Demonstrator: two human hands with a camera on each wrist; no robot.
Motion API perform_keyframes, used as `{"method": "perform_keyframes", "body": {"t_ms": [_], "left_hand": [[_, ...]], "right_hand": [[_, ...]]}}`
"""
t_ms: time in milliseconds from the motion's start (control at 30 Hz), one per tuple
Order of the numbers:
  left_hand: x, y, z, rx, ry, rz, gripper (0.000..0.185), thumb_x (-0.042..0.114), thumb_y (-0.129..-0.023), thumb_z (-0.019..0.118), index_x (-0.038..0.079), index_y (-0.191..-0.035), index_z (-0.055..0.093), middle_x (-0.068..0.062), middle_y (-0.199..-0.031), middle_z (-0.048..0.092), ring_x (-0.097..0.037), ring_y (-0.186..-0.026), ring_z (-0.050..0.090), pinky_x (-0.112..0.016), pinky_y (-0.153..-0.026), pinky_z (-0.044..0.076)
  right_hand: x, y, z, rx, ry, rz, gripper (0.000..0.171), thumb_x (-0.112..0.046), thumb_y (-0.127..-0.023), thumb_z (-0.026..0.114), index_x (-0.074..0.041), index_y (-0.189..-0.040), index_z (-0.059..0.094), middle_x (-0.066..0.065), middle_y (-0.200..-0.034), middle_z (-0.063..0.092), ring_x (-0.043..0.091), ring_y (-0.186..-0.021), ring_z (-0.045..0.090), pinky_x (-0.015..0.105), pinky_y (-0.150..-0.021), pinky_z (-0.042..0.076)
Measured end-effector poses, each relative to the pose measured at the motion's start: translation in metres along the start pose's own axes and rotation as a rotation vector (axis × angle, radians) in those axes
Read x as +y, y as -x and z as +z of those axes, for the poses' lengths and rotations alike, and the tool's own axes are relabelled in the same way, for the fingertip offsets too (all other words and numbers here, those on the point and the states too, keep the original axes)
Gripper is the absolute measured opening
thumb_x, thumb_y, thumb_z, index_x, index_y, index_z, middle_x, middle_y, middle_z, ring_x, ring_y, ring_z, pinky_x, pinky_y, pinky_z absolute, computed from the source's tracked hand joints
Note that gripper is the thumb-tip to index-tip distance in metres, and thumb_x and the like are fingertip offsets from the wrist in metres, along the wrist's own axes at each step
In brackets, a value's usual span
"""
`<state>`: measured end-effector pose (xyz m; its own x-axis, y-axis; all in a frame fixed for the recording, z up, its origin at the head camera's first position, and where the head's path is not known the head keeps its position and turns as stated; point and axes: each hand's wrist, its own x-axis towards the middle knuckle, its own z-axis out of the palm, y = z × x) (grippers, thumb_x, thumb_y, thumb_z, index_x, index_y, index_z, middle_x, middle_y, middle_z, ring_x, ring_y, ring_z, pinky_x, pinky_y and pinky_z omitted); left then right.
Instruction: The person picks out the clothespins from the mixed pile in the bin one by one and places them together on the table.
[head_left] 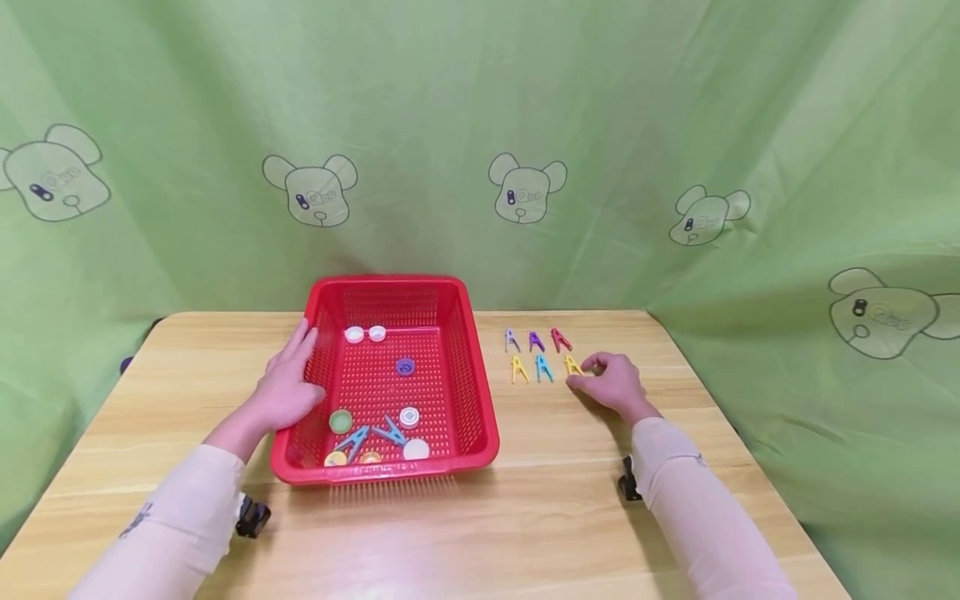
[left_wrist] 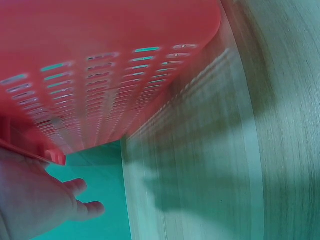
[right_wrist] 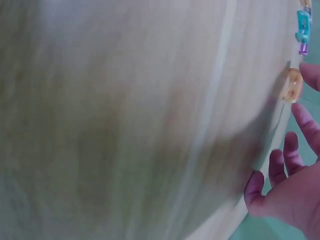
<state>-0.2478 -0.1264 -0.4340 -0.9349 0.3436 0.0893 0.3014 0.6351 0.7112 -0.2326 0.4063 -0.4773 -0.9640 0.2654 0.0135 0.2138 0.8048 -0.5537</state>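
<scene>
My left hand (head_left: 288, 387) rests on the left rim of a red plastic basket (head_left: 486, 433), fingers stretched along the rim and thumb reaching inward. From the left wrist, its fingertips (left_wrist: 92, 207) stick out past the basket's outer side. Inside lie two blue clothespins (head_left: 389, 432) and several bottle caps, among them a green cap (head_left: 341, 422) and a purple cap (head_left: 405, 367). On the right, my right hand (head_left: 617, 385) pinches a yellow clothespin (head_left: 572, 366) between thumb and index finger at the table surface, its other fingers spread.
Left of that clothespin, a blue clothespin (head_left: 543, 367) and another yellow clothespin (head_left: 519, 369) share its row. Behind them a pale violet clothespin (head_left: 512, 339), a purple clothespin (head_left: 536, 341) and a red clothespin (head_left: 560, 339) form a second row. Green curtain (head_left: 420, 108) encloses the wooden table (head_left: 540, 533).
</scene>
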Motion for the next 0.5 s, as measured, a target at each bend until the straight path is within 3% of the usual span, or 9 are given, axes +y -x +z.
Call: {"method": "perform_keyframes", "body": {"t_ms": [167, 500], "left_hand": [[0.000, -0.001, -0.001, 0.007, -0.002, 0.003, 0.098, 0.001, -0.078, 0.063, 0.003, -0.160, 0.009, -0.007, -0.167, -0.011, -0.053, -0.143, 0.005, -0.077, -0.102, 0.020], [0.000, 0.001, 0.000, 0.004, 0.000, -0.002, 0.097, 0.000, -0.078, 0.062, 0.002, -0.160, 0.009, -0.007, -0.166, -0.011, -0.053, -0.144, 0.004, -0.077, -0.103, 0.020]], "right_hand": [[-0.020, -0.002, -0.003, 0.083, -0.048, -0.053, 0.057, -0.043, -0.083, 0.077, -0.006, -0.123, 0.062, 0.024, -0.133, 0.044, 0.047, -0.126, 0.033, 0.063, -0.100, 0.032], [-0.076, -0.006, -0.003, 0.116, -0.070, -0.205, 0.053, -0.040, -0.083, 0.078, -0.012, -0.125, 0.063, 0.015, -0.131, 0.049, 0.038, -0.126, 0.037, 0.059, -0.102, 0.032]]}}
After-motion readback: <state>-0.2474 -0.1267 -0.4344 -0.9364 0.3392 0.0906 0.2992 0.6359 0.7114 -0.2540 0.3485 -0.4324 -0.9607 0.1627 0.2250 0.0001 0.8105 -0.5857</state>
